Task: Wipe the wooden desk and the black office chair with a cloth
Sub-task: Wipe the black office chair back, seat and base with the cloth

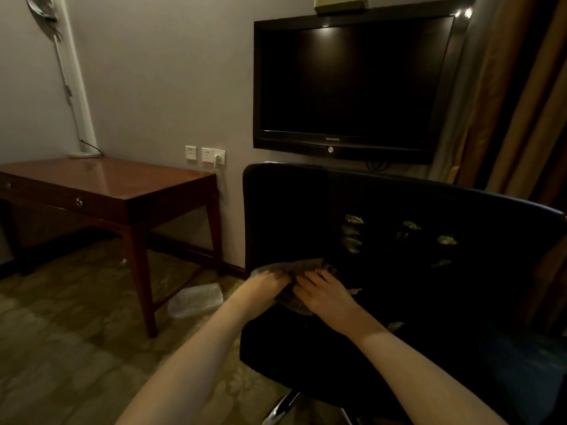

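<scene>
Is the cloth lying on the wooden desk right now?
No, the cloth lies on the black chair, held by the left hand and right hand, while the desk stands apart to the left.

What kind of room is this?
Probably a hotel room: a black flat-screen television on the wall, a glossy reddish-brown wooden desk against that wall, and heavy brown curtains.
</scene>
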A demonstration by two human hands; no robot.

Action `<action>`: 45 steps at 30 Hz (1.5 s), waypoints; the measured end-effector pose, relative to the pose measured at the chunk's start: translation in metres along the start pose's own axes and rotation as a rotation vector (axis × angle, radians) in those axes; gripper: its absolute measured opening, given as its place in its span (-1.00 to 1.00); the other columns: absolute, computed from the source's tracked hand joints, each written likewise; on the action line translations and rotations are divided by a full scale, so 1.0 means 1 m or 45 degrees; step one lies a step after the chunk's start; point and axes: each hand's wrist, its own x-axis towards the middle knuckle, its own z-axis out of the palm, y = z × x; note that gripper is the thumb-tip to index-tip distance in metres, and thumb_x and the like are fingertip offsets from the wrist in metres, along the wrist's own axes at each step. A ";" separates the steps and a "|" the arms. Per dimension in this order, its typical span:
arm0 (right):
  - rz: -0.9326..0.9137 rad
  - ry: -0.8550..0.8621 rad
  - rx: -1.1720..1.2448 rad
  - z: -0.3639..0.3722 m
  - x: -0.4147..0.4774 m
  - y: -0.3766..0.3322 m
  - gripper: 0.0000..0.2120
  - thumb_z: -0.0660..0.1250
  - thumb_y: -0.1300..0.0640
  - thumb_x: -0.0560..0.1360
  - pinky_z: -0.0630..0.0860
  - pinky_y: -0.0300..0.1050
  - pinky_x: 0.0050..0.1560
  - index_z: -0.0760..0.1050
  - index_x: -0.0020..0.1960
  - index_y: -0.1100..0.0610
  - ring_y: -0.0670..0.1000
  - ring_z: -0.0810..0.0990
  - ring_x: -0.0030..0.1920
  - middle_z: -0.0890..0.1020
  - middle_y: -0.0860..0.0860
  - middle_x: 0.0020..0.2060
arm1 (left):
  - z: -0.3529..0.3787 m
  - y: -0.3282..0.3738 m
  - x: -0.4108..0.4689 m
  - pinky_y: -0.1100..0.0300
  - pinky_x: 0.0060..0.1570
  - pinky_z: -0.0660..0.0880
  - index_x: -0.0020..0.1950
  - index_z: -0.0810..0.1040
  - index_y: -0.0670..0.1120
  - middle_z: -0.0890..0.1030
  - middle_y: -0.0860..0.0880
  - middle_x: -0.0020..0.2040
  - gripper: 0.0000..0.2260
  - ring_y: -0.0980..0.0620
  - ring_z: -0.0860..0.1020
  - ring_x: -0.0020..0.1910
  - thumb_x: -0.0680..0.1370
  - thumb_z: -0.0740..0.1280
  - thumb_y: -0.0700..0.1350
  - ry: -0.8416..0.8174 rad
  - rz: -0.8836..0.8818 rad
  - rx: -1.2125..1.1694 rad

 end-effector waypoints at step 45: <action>0.327 0.540 -0.120 -0.101 -0.075 0.124 -0.65 0.35 0.19 0.47 0.29 0.08 0.20 0.51 0.25 0.16 0.16 0.41 0.21 0.57 0.16 0.19 | -0.150 0.097 0.050 0.08 -0.08 0.57 0.09 0.59 -0.22 0.62 -0.12 -0.05 -0.68 -0.12 0.58 -0.12 0.35 0.44 -0.29 0.898 0.352 0.191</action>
